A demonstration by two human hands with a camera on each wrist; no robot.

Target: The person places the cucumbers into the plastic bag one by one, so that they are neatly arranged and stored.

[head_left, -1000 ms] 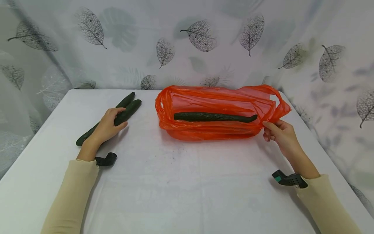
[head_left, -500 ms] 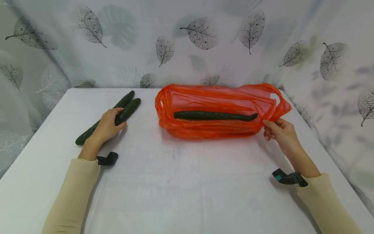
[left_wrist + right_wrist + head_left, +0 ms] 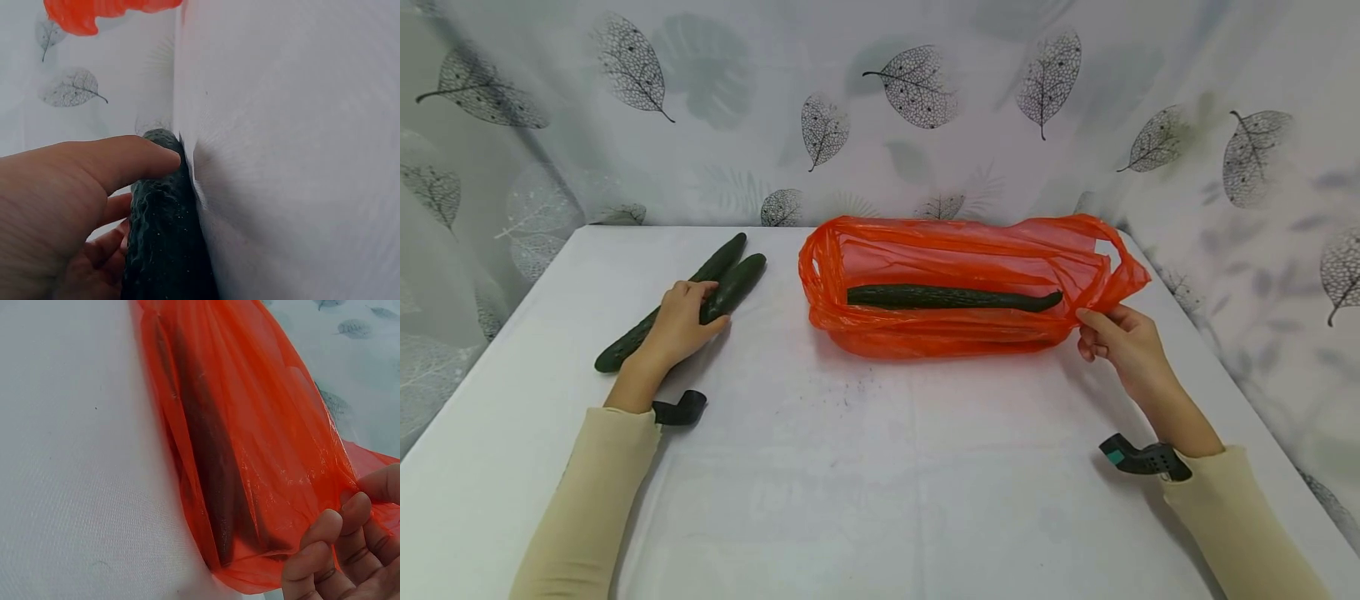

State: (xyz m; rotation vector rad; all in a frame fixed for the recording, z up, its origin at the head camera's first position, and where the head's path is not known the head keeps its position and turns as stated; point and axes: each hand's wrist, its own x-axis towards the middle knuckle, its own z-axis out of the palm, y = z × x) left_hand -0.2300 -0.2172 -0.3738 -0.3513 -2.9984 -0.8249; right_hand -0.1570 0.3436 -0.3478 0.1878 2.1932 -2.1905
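Observation:
My left hand [image 3: 676,332] grips a dark green cucumber [image 3: 742,282] lying on the table's left side, thumb on its near side and fingers over the far side. The left wrist view shows the thumb along the bumpy skin of this cucumber [image 3: 165,237]. Beside it lies a second cucumber [image 3: 621,352], partly covered by the hand. An orange-red plastic bag [image 3: 910,343] lies with its mouth spread, a long cucumber [image 3: 947,297] inside. My right hand [image 3: 1123,346] pinches the bag's right edge between thumb and fingers. Dark shapes show through the bag [image 3: 281,444] in the right wrist view.
A white cloth covers the table [image 3: 880,492], with a few dark specks near the bag. Behind and to the right hangs a leaf-print curtain [image 3: 970,150]. The bag lies close to the table's back edge.
My left hand has shifted slightly to the right, and the gripped cucumber has moved a little with it, away from the second one. The right hand and bag stay in place.

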